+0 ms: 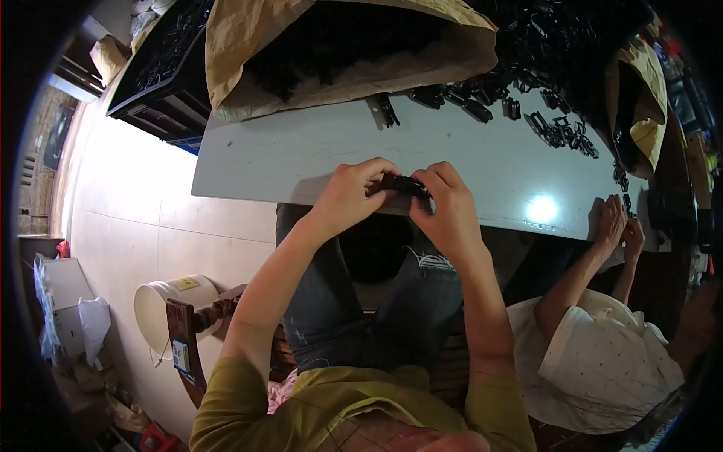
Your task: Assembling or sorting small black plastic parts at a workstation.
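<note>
My left hand and right hand meet near the middle of the frame, both grasping one dark part. Left thumb and fingers close on its left end, right thumb and fingers on its right. It lies across the gap between my hands, at the front edge of the table; I cannot tell whether it is one piece or two joined, nor whether it touches the tabletop.

Above my hands, toward the top of the frame, a big paper bag lies with its mouth open, dark inside. A loose black clip sits just below its lower rim. To the upper right a pile of black pieces spreads over the table, with a small cluster below it. A second bag stands at the right edge of the tabletop.

In the upper left is a black crate full of dark pieces. At lower left, a white bucket stands beside a wooden chair. At the right, a co-worker's hands rest by the table's edge.
</note>
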Tool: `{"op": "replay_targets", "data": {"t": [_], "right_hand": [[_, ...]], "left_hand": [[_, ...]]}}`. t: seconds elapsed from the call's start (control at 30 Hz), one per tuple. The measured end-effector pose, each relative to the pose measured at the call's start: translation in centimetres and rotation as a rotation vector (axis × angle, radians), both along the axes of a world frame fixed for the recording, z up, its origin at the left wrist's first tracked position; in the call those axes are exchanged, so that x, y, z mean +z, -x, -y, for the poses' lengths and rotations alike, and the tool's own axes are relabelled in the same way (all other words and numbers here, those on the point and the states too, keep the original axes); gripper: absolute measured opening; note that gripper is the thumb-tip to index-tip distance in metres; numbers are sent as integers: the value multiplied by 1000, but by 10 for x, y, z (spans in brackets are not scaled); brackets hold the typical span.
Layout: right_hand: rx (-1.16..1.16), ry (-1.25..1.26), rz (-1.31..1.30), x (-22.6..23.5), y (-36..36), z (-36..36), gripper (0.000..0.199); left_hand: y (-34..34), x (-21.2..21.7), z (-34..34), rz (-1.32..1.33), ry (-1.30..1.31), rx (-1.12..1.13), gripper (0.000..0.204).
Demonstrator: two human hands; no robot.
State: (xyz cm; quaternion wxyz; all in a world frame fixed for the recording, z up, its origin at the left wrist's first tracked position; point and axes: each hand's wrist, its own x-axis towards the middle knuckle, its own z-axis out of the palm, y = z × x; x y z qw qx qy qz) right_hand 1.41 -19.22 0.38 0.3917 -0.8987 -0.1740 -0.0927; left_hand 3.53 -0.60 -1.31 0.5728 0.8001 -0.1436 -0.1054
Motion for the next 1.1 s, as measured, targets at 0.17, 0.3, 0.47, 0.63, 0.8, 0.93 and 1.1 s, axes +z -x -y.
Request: {"op": "replay_targets", "data": {"t": [0.17,0.3,0.47,0.63,0.8,0.93,1.1], "right_hand": [[18,60,11,4,4,7,28],[59,41,98,-5,11,-10,31],[-18,-171,-48,-17,7,1,30],[95,-413,-387,-22,16,3,26],[288,-356,-272,-19,21,12,19],[16,-427,-316,-11,8,40,20],[-388,-131,102,-32,-15,83,25]], "left_hand": [[-1,3,1,-31,-58,-60,27],[4,-8,1,9,156,-44,25],[3,-10,-1,6,191,-26,27],[9,0,-11,-111,278,-168,27],[25,7,-18,-94,138,-233,20],[30,18,-18,111,-55,-293,24],[8,13,-7,138,-61,-180,19]]}}
